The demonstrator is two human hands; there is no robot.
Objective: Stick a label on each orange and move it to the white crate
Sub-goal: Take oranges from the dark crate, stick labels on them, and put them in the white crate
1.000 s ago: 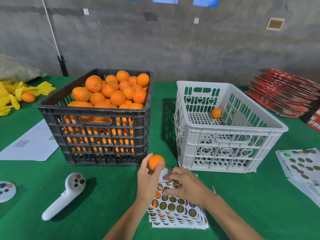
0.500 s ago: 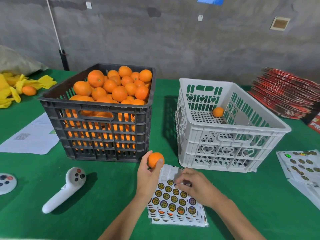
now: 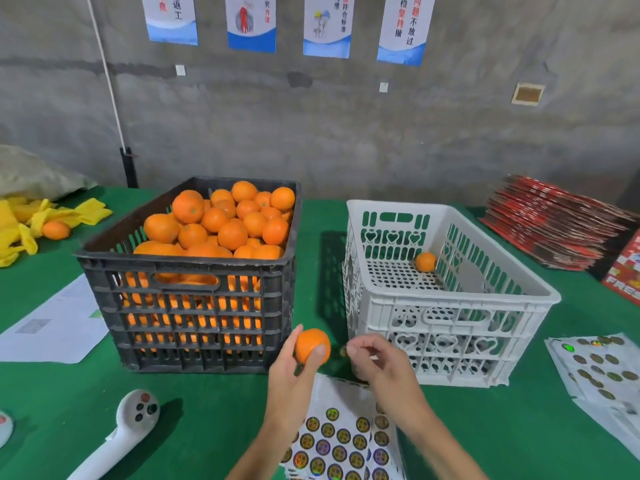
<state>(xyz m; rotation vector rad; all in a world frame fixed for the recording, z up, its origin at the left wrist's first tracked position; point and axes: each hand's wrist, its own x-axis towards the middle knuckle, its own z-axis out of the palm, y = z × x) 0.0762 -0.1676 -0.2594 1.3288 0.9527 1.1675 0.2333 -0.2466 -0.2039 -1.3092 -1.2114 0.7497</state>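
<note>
My left hand (image 3: 292, 375) holds an orange (image 3: 310, 344) up in front of the black crate (image 3: 194, 306), which is heaped with oranges (image 3: 228, 223). Just right of it, my right hand (image 3: 379, 365) pinches a small round label (image 3: 343, 351) between thumb and forefinger, a short gap from the held orange. Below both hands lies a stack of label sheets (image 3: 343, 441). The white crate (image 3: 446, 299) stands to the right with one orange (image 3: 425, 262) on its floor.
A white controller (image 3: 121, 434) lies at the lower left, paper (image 3: 55, 327) beyond it. More label sheets (image 3: 602, 375) sit at the right edge. Yellow nets with a loose orange (image 3: 55, 230) lie far left. Red flat cartons (image 3: 554, 223) are stacked at the back right.
My right hand has lifted off the label sheet with a label pinched in its fingers and risen beside the orange. The view has tilted upward.
</note>
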